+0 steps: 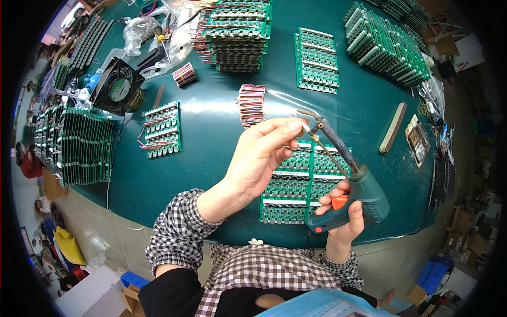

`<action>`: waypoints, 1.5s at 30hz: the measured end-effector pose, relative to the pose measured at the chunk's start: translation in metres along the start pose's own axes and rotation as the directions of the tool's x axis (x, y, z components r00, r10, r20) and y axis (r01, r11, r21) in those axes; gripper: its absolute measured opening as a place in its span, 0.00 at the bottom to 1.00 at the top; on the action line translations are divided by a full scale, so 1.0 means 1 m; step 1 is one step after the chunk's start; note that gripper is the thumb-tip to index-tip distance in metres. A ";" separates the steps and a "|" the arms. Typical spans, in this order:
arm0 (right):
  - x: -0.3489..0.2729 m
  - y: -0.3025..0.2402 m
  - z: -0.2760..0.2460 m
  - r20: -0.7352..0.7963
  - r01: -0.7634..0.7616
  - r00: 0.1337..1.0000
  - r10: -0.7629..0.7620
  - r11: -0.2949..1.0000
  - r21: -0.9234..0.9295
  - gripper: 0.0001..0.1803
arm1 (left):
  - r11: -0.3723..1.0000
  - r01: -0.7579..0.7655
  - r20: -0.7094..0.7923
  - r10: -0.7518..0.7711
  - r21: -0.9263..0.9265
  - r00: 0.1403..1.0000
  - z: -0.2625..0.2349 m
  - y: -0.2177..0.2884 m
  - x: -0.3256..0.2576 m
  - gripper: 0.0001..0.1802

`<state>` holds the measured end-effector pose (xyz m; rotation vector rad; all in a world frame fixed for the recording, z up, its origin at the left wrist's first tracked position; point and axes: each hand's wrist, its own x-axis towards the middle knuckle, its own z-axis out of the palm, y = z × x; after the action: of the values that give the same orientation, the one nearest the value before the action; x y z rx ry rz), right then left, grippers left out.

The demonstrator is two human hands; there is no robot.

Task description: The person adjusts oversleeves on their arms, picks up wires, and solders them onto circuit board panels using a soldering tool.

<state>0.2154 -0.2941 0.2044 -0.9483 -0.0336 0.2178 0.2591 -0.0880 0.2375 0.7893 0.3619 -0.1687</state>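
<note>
My right hand is wrapped round the handle of a dark green soldering gun with an orange trigger. The gun points up and to the left, its bent tip over the table. My left hand is closed in a pinch at that tip, holding a small white piece against or just beside the metal parts; contact is hard to tell. Beneath both hands lie green circuit board panels with white strips, partly covered by the hands. A bundle of red, white and black wires lies just beyond my left hand.
Stacked circuit boards stand at the back, more boards at the far right and a rack of boards at the left. A black fan stands far left. A wooden bar lies right, beside a soldering-tip tray.
</note>
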 end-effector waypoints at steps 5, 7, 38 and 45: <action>-0.009 -0.020 -0.011 -0.068 0.034 0.997 -0.032 0.999 0.020 0.27 | 0.991 -0.033 0.060 0.026 0.128 0.998 -0.006 -0.005 -0.004 0.13; -0.016 -0.048 -0.027 -0.130 0.072 0.988 -0.077 0.996 -0.043 0.27 | 0.958 -0.139 0.137 0.107 0.251 0.985 -0.019 -0.007 -0.009 0.12; 0.013 -0.167 -0.144 -0.490 0.066 0.473 -0.732 0.584 -0.809 0.17 | 0.763 -0.226 0.190 0.137 0.606 0.972 -0.055 -0.019 -0.018 0.09; 0.036 -0.139 -0.105 -0.766 -0.344 0.480 -0.428 0.711 -0.613 0.26 | 0.654 -0.253 0.175 0.183 0.713 0.967 -0.067 -0.003 -0.026 0.09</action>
<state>0.2875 -0.4496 0.2529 -1.7725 0.9241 -0.4352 0.2175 -0.0417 0.2018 1.6224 0.0922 -0.1174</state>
